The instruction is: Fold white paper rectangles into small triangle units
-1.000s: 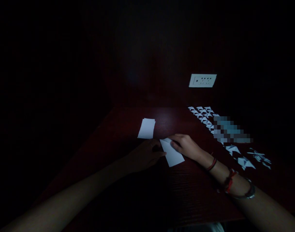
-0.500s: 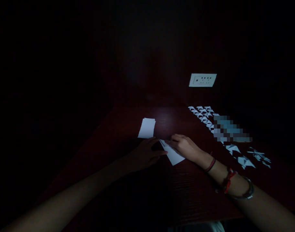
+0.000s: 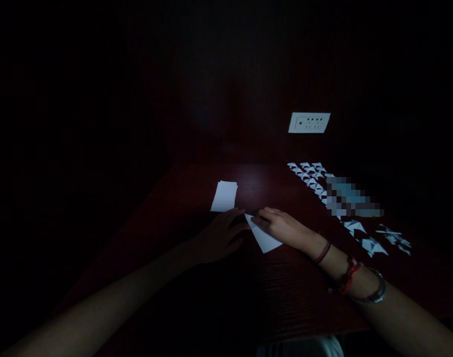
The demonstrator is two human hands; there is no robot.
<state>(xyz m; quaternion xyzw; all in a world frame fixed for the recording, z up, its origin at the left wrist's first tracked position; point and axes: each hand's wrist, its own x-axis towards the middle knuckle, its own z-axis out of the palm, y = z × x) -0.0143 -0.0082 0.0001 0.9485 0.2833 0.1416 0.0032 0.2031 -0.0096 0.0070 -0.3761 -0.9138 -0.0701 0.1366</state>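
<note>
A white sheet of paper [image 3: 264,239] lies at an angle on the dark red table, with one corner pointing toward me. Over its upper right edge rests my right hand [image 3: 284,227], fingers bent and pressed down on the paper; part of the sheet is hidden beneath them. My left hand [image 3: 219,239] is in shadow at the paper's left corner. Its fingers are spread, with the tips close to that corner, and whether they touch it I cannot tell. Just beyond the left hand sits a small stack of white paper [image 3: 224,196].
Several folded white paper pieces [image 3: 311,182] run in rows along the right side of the table [image 3: 197,183]. Thin white paper scraps [image 3: 395,239] lie farther right, near a blurred bluish patch [image 3: 351,196]. A white wall socket [image 3: 309,122] is behind the table.
My left fingers have drawn back slightly to the left off the sheet, uncovering more of it. The right hand stays on the paper with little movement.
</note>
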